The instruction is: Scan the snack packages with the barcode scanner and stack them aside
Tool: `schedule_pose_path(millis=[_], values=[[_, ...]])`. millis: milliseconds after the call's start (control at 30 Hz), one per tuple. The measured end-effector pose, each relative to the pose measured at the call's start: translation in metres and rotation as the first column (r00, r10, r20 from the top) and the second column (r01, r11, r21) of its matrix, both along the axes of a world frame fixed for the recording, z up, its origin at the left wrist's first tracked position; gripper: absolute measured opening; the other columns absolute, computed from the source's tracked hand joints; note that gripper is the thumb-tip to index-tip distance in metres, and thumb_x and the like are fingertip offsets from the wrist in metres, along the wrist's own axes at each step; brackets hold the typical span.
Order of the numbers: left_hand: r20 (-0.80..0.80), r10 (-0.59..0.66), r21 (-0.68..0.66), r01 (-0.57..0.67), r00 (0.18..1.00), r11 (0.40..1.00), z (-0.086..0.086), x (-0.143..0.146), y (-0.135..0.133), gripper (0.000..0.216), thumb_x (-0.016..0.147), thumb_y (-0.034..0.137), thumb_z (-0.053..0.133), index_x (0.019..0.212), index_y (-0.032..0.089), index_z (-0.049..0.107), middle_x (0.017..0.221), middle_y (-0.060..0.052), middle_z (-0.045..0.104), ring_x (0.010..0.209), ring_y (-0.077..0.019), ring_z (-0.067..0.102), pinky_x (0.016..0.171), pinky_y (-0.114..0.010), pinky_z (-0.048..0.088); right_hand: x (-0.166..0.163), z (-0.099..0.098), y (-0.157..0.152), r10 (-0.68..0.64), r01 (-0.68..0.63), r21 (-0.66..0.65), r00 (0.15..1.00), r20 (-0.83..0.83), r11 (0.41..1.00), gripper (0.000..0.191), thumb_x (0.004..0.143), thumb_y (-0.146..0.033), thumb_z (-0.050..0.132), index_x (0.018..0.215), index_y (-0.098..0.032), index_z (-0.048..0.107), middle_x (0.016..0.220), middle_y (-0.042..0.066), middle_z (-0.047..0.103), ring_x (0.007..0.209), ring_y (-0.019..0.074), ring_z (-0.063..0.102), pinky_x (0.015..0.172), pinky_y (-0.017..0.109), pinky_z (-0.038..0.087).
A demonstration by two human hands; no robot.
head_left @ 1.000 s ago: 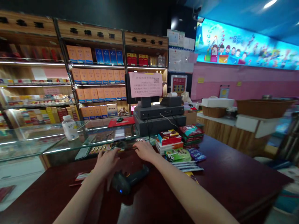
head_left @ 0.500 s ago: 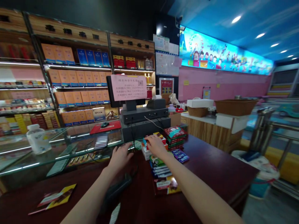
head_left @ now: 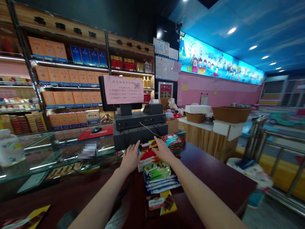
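My left hand (head_left: 130,157) is open, fingers stretched forward, at the left side of a stack of red-and-white boxes (head_left: 145,159). My right hand (head_left: 164,152) lies open over the stack's right side, thumb toward the left hand. Whether either palm presses on the boxes cannot be made out. In front of them lie a green snack packet (head_left: 156,170), several blue-and-white packets (head_left: 162,184) and a red-and-yellow chocolate package (head_left: 162,203). Behind my right hand is a pile of red-and-green packets (head_left: 172,140).
The cash register (head_left: 140,124) with its screen and pink notice (head_left: 123,90) stands ahead. A glass display counter (head_left: 54,149) runs along the left, bearing a plastic bottle (head_left: 10,149). Another chocolate package (head_left: 28,219) lies front left. A lined bin (head_left: 250,175) stands right of the dark counter (head_left: 209,171).
My left hand has moved right, up to the stack of boxes. My right hand has shifted from the stack's top toward its right side. The view has turned slightly right.
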State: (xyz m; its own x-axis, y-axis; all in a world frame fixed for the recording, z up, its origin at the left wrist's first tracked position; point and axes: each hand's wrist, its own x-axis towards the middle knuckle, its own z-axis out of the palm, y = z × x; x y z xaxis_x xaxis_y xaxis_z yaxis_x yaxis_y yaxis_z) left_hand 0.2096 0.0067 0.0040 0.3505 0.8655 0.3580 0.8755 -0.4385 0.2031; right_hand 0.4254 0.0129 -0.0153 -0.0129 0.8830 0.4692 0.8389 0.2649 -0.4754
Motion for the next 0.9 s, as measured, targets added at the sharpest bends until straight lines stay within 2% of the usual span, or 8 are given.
schedule_pose_path(millis=[167, 333, 500, 700, 767, 900], values=[[-0.078, 0.007, -0.100, -0.015, 0.997, 0.995, -0.006, 0.013, 0.002, 0.065, 0.098, 0.047, 0.035, 0.157, 0.026, 0.017, 0.158, -0.012, 0.038, 0.150, -0.0326, 0.023, 0.114, -0.061, 0.027, 0.000, -0.003, 0.000, 0.022, -0.024, -0.082, 1.000, -0.019, 0.996, 0.078, 0.088, -0.032, 0.057, 0.155, -0.008, 0.026, 0.158, 0.020, 0.033, 0.148, 0.0321, 0.026, 0.119, 0.047, 0.025], [-0.057, -0.003, -0.118, -0.004, 0.998, 0.993, -0.008, 0.018, 0.001, 0.064, 0.099, 0.045, 0.033, 0.157, 0.022, 0.019, 0.159, -0.011, 0.036, 0.151, -0.0319, 0.020, 0.117, -0.059, 0.023, -0.005, 0.000, -0.006, 0.018, -0.019, -0.083, 1.000, -0.012, 0.996, 0.076, 0.088, -0.031, 0.056, 0.155, -0.009, 0.028, 0.156, 0.019, 0.037, 0.148, 0.0318, 0.028, 0.119, 0.045, 0.025], [-0.032, 0.007, -0.097, -0.010, 0.999, 0.995, -0.010, 0.014, -0.001, 0.064, 0.098, 0.044, 0.034, 0.156, 0.020, 0.021, 0.160, -0.012, 0.034, 0.151, -0.0308, 0.020, 0.117, -0.058, 0.025, -0.013, 0.006, -0.017, -0.022, 0.025, -0.087, 0.999, 0.030, 0.996, 0.072, 0.089, -0.028, 0.053, 0.155, -0.009, 0.029, 0.153, 0.017, 0.043, 0.147, 0.0315, 0.030, 0.119, 0.046, 0.026], [0.024, 0.019, -0.073, -0.018, 1.000, 0.997, -0.013, 0.000, -0.007, 0.067, 0.096, 0.037, 0.037, 0.156, 0.015, 0.016, 0.160, -0.017, 0.031, 0.151, -0.0288, 0.021, 0.117, -0.055, 0.025, -0.035, 0.001, -0.030, -0.117, 0.115, 0.024, 0.989, 0.095, 0.993, 0.065, 0.089, -0.019, 0.052, 0.152, -0.019, 0.036, 0.149, 0.008, 0.051, 0.150, 0.0325, 0.021, 0.120, 0.061, 0.006], [0.052, 0.021, -0.052, -0.018, 0.998, 0.998, -0.013, -0.008, -0.009, 0.068, 0.095, 0.035, 0.040, 0.155, 0.013, 0.016, 0.160, -0.019, 0.030, 0.151, -0.0294, 0.022, 0.117, -0.055, 0.026, -0.044, -0.005, -0.033, -0.121, 0.116, 0.067, 0.990, 0.076, 0.991, 0.065, 0.088, -0.016, 0.052, 0.151, -0.021, 0.038, 0.148, 0.008, 0.052, 0.150, 0.0323, 0.022, 0.120, 0.062, 0.008], [0.100, 0.024, 0.012, -0.025, 0.995, 1.000, -0.012, -0.030, -0.014, 0.064, 0.094, 0.030, 0.042, 0.153, 0.013, 0.023, 0.158, -0.019, 0.034, 0.150, -0.0295, 0.023, 0.116, -0.055, 0.028, -0.064, -0.015, -0.036, -0.125, 0.127, 0.129, 0.992, -0.020, 0.984, 0.063, 0.087, -0.010, 0.049, 0.148, -0.021, 0.044, 0.147, 0.010, 0.052, 0.146, 0.0320, 0.032, 0.119, 0.058, 0.022]])
